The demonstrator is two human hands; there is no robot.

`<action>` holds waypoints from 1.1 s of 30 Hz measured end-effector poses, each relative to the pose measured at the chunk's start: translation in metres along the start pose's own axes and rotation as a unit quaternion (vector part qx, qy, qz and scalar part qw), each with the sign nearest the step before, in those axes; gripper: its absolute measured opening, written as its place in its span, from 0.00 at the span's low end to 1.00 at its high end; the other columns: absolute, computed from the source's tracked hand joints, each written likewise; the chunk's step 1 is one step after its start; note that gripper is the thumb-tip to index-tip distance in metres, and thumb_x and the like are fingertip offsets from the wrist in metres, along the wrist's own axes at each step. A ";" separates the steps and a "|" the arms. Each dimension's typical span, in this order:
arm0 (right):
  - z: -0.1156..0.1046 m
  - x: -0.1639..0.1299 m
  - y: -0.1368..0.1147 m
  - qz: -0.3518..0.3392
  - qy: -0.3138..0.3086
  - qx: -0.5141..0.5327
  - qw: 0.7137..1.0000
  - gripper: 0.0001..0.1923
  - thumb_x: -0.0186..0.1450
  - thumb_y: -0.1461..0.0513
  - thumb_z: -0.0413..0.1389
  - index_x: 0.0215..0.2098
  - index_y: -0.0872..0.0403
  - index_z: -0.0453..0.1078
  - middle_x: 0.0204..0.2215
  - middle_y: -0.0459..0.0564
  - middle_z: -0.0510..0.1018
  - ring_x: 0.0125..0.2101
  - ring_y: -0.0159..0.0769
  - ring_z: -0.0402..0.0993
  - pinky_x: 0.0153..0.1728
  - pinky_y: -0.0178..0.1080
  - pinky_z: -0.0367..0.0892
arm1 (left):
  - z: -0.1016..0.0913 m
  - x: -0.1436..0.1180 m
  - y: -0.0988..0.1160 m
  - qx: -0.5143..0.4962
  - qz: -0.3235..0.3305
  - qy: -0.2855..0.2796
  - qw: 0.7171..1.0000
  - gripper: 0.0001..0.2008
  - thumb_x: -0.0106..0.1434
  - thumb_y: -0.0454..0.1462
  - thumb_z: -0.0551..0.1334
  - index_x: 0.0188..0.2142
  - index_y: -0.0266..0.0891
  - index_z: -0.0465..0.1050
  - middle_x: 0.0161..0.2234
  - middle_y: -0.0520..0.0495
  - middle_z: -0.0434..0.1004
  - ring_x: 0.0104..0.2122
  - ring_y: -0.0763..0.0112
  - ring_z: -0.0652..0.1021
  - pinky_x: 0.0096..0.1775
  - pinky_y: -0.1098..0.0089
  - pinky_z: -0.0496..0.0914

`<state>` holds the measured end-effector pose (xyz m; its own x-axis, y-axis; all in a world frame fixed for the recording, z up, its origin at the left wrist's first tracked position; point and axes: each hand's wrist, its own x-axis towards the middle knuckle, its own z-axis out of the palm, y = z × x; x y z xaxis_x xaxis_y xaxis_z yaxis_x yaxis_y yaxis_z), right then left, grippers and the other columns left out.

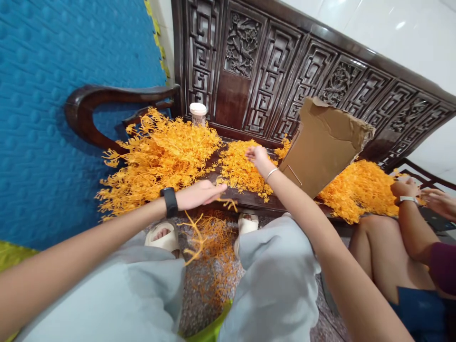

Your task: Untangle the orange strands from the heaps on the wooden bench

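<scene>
My left hand (pixel 203 194), with a black watch on its wrist, is closed on an orange branched plastic stem (pixel 199 240) that hangs below the fingers over the floor. Its thin arms fork out, and parts of it are hidden by the hand. My right hand (pixel 258 156), a pale bracelet on the wrist, is above the middle pile of small orange pieces (pixel 240 166). Those fingers are curled together; whatever they hold is too small to make out. Left of it, a larger heap of orange branched pieces (pixel 160 161) spreads over the bench end.
A cardboard box panel (pixel 320 147) stands between the middle pile and another orange pile (pixel 363 187). Behind rises the carved bench back (pixel 233 95), near a lidded cup (pixel 198 114). Orange scraps (pixel 217 251) litter the floor. At right, a co-worker's hands (pixel 406 187) are by the far pile.
</scene>
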<state>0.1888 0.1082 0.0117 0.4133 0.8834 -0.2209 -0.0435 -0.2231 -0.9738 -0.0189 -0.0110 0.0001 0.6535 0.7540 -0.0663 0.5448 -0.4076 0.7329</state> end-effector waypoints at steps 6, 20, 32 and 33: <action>-0.071 0.048 0.014 0.010 0.109 0.017 0.994 0.08 0.65 0.64 0.43 0.31 0.56 0.61 0.13 0.39 0.61 0.11 0.21 0.58 0.17 0.25 0.57 | -0.005 -0.017 0.007 -0.109 -0.019 -0.087 0.990 0.29 0.61 0.54 0.42 0.12 0.40 0.52 0.08 0.56 0.48 0.09 0.79 0.56 0.15 0.73 0.53; -0.021 0.030 0.025 -0.095 -0.130 -0.054 0.985 0.12 0.61 0.65 0.51 0.44 0.57 0.60 0.21 0.43 0.72 0.16 0.24 0.67 0.19 0.27 0.61 | -0.024 -0.022 -0.006 -0.222 0.012 0.049 0.974 0.36 0.63 0.50 0.29 0.42 0.33 0.70 0.20 0.45 0.73 0.19 0.71 0.72 0.29 0.66 0.69; 0.011 -0.020 0.046 -0.187 -0.203 -0.149 0.950 0.07 0.56 0.69 0.53 0.35 0.58 0.65 0.25 0.44 0.72 0.19 0.23 0.68 0.24 0.30 0.63 | 0.001 -0.021 -0.017 -0.241 0.000 -0.160 0.957 0.42 0.57 0.30 0.58 0.63 0.48 0.32 0.58 0.39 0.61 0.53 0.69 0.68 0.48 0.64 0.64; 0.012 -0.023 0.045 -0.197 -0.207 -0.149 0.947 0.07 0.56 0.69 0.53 0.34 0.58 0.65 0.26 0.44 0.72 0.19 0.23 0.67 0.25 0.30 0.63 | 0.003 -0.021 -0.017 -0.210 0.007 -0.175 0.962 0.43 0.57 0.30 0.58 0.63 0.48 0.32 0.58 0.39 0.61 0.53 0.69 0.68 0.48 0.65 0.64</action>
<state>0.1662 0.0833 -0.0281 -0.0498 0.9944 0.0934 0.3246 0.1045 -0.9400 -0.0404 -0.0208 -0.0130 0.8366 0.4999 -0.2239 0.3218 -0.1178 0.9395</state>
